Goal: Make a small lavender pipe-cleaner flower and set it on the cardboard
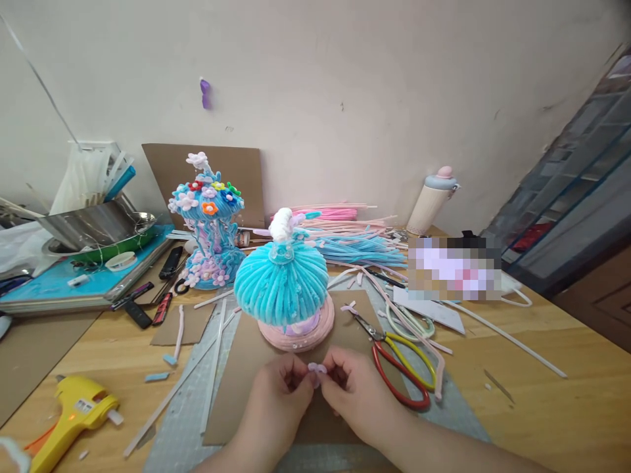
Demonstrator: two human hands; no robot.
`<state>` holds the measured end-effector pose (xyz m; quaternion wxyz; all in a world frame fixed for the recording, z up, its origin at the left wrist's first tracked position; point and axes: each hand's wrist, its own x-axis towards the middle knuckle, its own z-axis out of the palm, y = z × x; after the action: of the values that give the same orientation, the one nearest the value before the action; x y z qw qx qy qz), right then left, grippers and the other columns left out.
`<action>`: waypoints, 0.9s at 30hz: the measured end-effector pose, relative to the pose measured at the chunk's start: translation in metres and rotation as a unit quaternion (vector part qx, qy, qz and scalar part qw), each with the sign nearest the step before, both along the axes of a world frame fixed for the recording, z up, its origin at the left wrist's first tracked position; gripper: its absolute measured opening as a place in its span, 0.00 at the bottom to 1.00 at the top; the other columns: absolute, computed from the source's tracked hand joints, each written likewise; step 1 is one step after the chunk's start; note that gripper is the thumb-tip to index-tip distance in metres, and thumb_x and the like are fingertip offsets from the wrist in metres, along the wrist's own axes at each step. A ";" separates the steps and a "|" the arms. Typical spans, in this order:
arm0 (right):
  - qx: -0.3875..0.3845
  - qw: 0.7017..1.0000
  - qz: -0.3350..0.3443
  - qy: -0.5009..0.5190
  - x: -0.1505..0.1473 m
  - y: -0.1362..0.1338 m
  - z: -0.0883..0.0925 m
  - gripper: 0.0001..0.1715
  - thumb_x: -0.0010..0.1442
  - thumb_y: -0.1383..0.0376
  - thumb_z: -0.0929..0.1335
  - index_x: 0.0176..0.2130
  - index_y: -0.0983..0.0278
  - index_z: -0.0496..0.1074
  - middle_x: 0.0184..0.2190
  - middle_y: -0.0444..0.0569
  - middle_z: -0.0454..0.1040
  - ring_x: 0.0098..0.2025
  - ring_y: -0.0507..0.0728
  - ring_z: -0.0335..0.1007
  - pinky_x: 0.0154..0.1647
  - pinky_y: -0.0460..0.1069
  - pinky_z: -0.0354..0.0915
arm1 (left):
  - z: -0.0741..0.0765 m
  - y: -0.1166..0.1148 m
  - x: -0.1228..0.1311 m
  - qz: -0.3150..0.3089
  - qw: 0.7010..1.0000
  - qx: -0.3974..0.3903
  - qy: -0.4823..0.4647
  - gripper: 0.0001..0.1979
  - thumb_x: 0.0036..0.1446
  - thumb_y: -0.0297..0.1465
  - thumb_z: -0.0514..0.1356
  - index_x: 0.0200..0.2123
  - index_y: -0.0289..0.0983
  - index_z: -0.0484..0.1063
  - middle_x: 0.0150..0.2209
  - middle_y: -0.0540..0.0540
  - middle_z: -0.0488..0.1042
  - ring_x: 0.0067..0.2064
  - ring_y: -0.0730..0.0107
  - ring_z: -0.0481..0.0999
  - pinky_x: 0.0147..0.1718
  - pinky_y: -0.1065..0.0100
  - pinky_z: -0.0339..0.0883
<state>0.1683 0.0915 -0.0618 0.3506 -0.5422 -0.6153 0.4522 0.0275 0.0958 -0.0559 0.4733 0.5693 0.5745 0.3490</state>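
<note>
Between the fingertips of my left hand and my right hand is a small bent piece of pale pink pipe cleaner. Both hands pinch it, low over a sheet of cardboard. Just beyond them stands a craft figure with a turquoise pleated pipe-cleaner dome, a white fuzzy top and a round pink base. Scissors with red and yellow handles lie open to the right of my right hand, a short pink scrap by their tips.
A yellow glue gun lies at the front left. Behind are a flower-covered blue craft piece, bundles of blue pipe cleaners and pink ones, and a cream bottle. A metal pot stands at left.
</note>
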 end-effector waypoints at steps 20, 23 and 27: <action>-0.084 0.993 0.019 0.086 0.023 0.021 0.021 0.18 0.58 0.52 0.59 0.34 0.63 0.66 0.22 0.40 0.65 0.13 0.48 0.62 0.09 0.43 0.55 | 0.015 0.012 -0.019 -0.102 0.991 -0.086 -0.011 0.10 0.51 0.37 0.56 0.32 0.36 0.66 0.19 0.53 0.67 0.18 0.75 0.67 0.12 0.76 0.61; 0.003 0.998 -0.049 0.044 0.038 0.031 0.026 0.17 0.58 0.54 0.60 0.31 0.64 0.68 0.19 0.39 0.63 0.13 0.46 0.57 0.13 0.42 0.52 | 0.019 0.015 -0.029 -0.099 0.992 -0.050 0.065 0.12 0.53 0.39 0.55 0.32 0.36 0.68 0.18 0.53 0.68 0.15 0.75 0.65 0.10 0.76 0.55; 0.102 0.983 -0.150 -0.010 0.064 0.047 0.032 0.18 0.56 0.55 0.63 0.23 0.64 0.66 0.15 0.39 0.60 0.17 0.48 0.55 0.19 0.43 0.51 | 0.030 0.020 -0.042 -0.096 0.984 0.036 0.144 0.12 0.55 0.39 0.54 0.30 0.36 0.70 0.20 0.53 0.68 0.18 0.74 0.65 0.16 0.73 0.55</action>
<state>0.2328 0.1383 -0.0301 0.4613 -0.5943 -0.5735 0.3242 -0.0143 0.1158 -0.0255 0.3964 0.6828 0.5662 0.2368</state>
